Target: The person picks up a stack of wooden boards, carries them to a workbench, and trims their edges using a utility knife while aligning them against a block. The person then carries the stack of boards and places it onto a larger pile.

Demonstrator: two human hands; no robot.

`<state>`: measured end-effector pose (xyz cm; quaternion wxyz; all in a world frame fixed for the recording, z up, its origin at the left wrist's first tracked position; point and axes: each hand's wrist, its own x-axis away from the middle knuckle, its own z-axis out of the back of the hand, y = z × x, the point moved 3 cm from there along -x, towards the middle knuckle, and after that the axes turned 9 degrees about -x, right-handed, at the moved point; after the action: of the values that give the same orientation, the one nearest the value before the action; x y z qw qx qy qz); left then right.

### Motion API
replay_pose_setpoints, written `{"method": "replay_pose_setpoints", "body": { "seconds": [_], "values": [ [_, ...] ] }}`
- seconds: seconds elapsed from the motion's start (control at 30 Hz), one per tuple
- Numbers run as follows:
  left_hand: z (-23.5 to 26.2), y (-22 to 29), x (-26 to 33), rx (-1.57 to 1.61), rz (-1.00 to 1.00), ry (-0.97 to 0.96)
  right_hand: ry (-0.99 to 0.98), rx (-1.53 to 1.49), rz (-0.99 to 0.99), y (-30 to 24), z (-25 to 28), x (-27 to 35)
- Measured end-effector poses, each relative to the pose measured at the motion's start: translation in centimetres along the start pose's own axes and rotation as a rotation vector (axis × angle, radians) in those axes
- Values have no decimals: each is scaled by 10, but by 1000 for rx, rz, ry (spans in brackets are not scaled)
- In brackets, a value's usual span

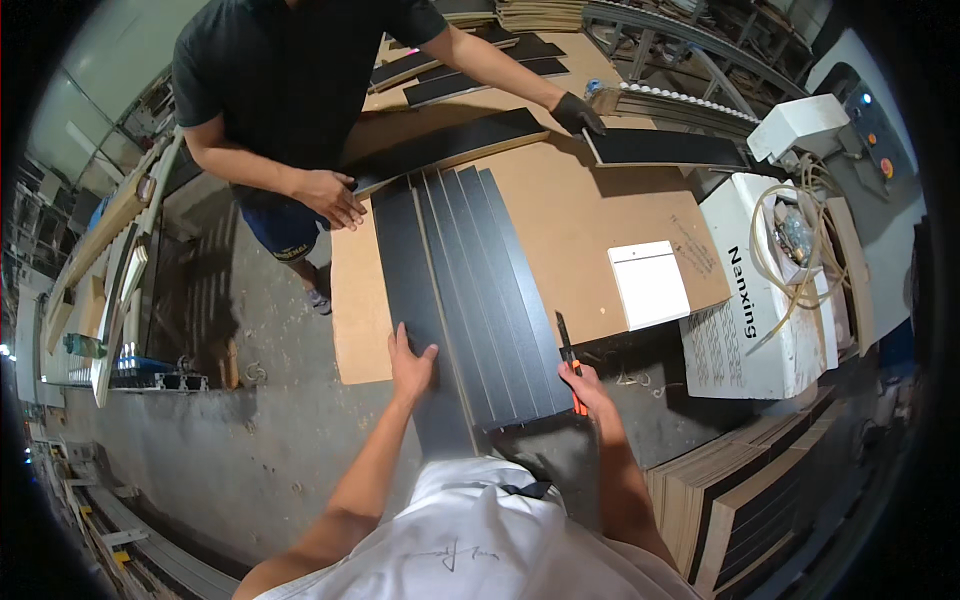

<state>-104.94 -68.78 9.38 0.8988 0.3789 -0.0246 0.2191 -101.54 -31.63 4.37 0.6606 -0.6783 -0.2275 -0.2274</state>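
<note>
Under left hand (411, 364), black panels (470, 290) on board (600, 220).

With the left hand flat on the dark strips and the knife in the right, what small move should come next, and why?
Probably press the left hand down firmly on the black strips first: the right hand holds the orange utility knife at their right edge, and the near ends overhang the brown board.

Co-worker (290, 80) in black shirt at far side of table (600, 220), one gloved hand (578, 113) on a dark panel (665, 148). White card (649, 284) on brown board. White machine (760, 320) with tubing at right. Stacked boards (740, 510) lower right. Concrete floor (220, 440) at left.
</note>
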Motion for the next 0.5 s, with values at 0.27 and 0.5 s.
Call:
{"method": "replay_pose_setpoints", "body": {
  "seconds": [0.27,0.5],
  "values": [
    [-19,19,-17,308,130,-8,-104,-42,63,-60,-57,24],
    [-26,43,-25,579,186,-189,-110,44,72,-70,-59,21]
  ]
}}
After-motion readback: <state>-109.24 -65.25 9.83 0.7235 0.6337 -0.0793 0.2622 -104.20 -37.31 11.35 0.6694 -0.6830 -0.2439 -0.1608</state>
